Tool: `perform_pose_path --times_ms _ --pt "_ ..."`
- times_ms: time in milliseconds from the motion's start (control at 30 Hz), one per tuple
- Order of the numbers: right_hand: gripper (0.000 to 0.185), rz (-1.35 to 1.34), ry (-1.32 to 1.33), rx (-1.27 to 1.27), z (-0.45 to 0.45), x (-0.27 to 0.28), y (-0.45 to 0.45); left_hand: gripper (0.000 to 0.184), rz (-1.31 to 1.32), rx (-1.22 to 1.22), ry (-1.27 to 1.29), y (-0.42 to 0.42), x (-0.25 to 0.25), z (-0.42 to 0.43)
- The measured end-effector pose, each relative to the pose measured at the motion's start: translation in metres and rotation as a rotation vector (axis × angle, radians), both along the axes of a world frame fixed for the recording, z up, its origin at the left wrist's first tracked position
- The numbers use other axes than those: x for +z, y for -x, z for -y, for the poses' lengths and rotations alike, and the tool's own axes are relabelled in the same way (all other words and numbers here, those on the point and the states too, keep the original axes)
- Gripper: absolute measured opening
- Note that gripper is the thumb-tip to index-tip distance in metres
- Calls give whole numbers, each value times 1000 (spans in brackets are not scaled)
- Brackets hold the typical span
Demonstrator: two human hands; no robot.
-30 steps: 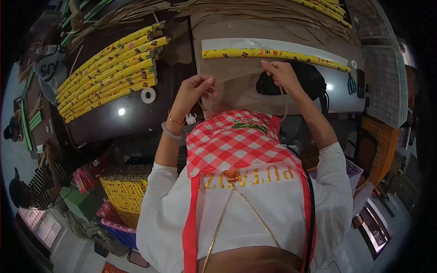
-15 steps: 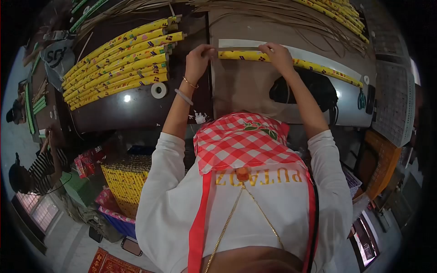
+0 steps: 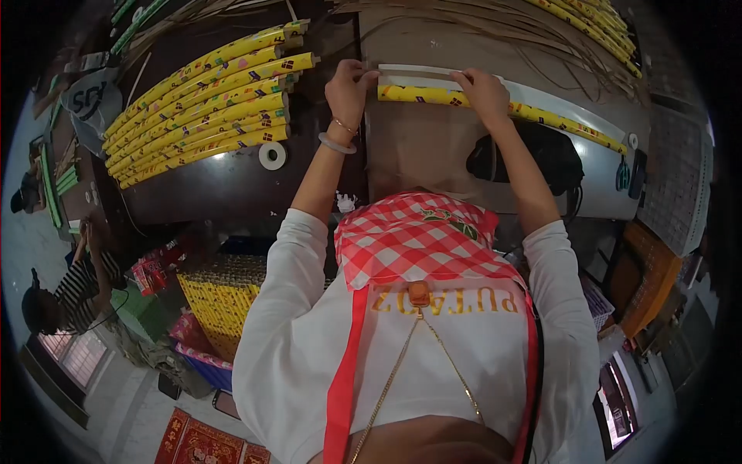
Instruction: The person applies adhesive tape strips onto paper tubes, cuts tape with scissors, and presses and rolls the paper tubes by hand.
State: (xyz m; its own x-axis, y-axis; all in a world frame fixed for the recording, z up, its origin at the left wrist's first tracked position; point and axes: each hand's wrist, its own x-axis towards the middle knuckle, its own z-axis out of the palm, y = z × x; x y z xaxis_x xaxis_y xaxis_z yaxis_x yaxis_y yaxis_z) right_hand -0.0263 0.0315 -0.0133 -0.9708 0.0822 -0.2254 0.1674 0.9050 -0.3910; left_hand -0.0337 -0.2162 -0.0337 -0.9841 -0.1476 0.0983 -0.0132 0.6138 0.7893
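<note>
A thin brown strip (image 3: 417,74) stretches between my two hands, just behind a yellow patterned tube (image 3: 423,95). My left hand (image 3: 350,85) is closed in a pinch at the strip's left end, beyond the tube's left end. Fingers of my right hand (image 3: 484,94) pinch the strip farther right, and that hand covers part of the tube. Beneath strip and tube lies a long white sheet (image 3: 533,97) on the brown table. What the fingertips touch is partly hidden.
Several yellow tubes (image 3: 201,100) lie side by side at left, near a white tape roll (image 3: 272,155). A black bag (image 3: 533,158) sits below my right forearm. Long brown strips (image 3: 471,27) spread across the back. Scissors (image 3: 623,175) lie right. A co-worker (image 3: 66,298) is far left.
My left hand has moved slightly up and right, my right hand slightly right. The whole view has shifted a little. Both hands keep their pinch on the strip.
</note>
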Motion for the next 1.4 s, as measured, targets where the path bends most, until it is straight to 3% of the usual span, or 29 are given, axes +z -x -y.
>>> perform_pose_path --times_ms 300,400,467,567,833,1400 --pt "38 -92 -11 -2 -4 -8 -1 29 56 71 -120 -1 -4 -6" --pt "38 -84 16 -21 -2 2 0 28 69 70 -88 -1 -8 -6" --pt "40 75 -4 -44 1 14 2 27 53 67 -100 -1 -15 -6" --pt "40 38 -17 -44 -1 9 1 25 50 59 -139 0 -26 -4" --pt "40 33 18 -62 -5 7 1 21 139 70 -145 1 -7 -7" --pt "44 46 1 -31 -9 1 0 44 146 138 -65 2 -3 -10"
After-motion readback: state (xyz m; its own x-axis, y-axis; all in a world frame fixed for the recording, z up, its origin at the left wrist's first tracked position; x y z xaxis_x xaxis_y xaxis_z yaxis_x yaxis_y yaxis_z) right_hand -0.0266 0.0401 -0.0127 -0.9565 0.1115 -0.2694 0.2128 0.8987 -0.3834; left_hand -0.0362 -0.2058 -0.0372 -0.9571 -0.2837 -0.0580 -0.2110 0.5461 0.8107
